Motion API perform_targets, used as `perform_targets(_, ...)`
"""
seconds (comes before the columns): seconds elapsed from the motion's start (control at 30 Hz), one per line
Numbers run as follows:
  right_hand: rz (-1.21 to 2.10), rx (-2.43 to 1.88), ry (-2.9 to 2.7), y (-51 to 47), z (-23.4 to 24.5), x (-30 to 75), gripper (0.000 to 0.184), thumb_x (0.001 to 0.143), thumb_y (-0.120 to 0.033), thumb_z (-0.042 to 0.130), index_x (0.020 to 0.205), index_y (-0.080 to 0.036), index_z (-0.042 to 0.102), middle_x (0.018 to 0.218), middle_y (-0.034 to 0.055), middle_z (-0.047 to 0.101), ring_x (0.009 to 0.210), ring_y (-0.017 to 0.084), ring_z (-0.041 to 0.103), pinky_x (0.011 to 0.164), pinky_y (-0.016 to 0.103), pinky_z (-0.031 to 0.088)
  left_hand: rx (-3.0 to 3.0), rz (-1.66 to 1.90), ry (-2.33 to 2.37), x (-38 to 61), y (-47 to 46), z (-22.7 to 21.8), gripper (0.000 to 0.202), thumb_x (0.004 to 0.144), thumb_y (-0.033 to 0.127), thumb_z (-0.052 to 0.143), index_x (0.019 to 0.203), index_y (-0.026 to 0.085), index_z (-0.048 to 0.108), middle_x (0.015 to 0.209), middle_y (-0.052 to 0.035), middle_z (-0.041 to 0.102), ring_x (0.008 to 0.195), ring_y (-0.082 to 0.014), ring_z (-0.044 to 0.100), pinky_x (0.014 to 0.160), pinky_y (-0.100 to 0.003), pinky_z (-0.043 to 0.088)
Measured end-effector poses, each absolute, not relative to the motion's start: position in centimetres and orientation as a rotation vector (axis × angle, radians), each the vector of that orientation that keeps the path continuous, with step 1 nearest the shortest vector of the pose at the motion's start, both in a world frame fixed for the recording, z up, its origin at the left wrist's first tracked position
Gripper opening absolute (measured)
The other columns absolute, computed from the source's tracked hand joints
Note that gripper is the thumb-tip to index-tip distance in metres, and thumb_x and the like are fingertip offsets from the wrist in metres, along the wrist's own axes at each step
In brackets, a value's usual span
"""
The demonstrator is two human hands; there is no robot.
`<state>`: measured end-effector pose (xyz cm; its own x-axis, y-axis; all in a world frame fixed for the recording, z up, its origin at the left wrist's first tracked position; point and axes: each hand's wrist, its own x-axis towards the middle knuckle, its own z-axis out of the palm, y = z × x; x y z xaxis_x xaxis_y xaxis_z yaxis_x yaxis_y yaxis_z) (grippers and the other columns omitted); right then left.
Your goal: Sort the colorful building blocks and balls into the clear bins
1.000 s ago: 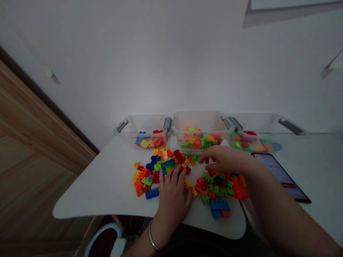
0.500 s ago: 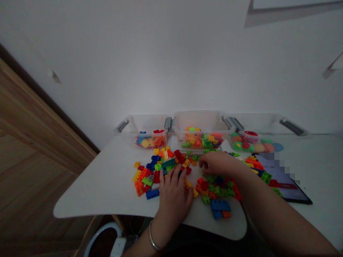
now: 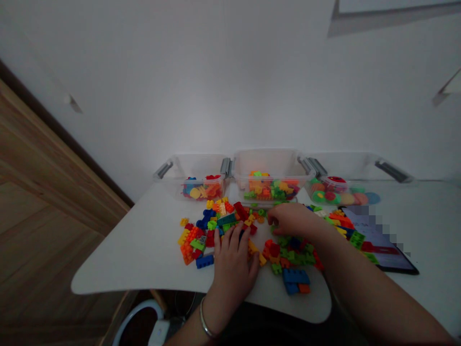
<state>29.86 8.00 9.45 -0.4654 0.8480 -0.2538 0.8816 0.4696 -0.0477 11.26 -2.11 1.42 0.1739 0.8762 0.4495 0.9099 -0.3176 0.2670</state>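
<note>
Coloured plastic building bricks lie scattered over a white table. My left hand rests palm down on the bricks near the front edge, fingers stretched out and slightly spread. My right hand hovers just beyond a red and green brick cluster, fingers curled down onto small pieces; what they pinch is hidden. A blue brick stack lies close to the table's front edge. More bricks lie by my right forearm.
Three clear plastic bins stand along the wall: the left bin, the middle bin holding bricks, the right bin holding round discs. A dark tablet lies at the right. A wooden door is left.
My right hand drew back from near the middle bin toward the brick pile and curled. Loose bricks now show beside my right forearm on the tablet's edge. My left hand stayed put.
</note>
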Motion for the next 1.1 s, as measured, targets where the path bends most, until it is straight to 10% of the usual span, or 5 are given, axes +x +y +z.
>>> perform_targets(0.87, -0.299, 1.508, 2.904, 7.7, 11.1, 30.5, 0.023, 0.08, -0.028, 0.06, 0.1, -0.024, 0.068, 0.101, 0.0045, 0.071, 0.088, 0.02, 0.065, 0.074, 0.028, 0.047, -2.346, -0.814, -1.79, 11.3, -2.1, 1.5, 0.045, 0.086, 0.027, 0.053, 0.131, 0.02, 0.056, 0.138, -0.0098, 0.057, 0.125, -0.0309, 0.051, 0.115, -0.064, 0.021)
perform_targets(1.1, 0.321, 2.167, 3.431, 7.3, 11.7, 31.8, 0.024, 0.086, -0.037, 0.053, 0.101, -0.021, 0.064, 0.097, 0.0102, 0.067, 0.086, 0.023, 0.061, 0.081, 0.037, 0.049, -2.359, -0.819, -1.791, 11.3, -2.1, 1.6, 0.046, 0.085, 0.026, 0.054, 0.131, 0.019, 0.056, 0.139, -0.0097, 0.056, 0.126, -0.0312, 0.05, 0.115, -0.064, 0.02)
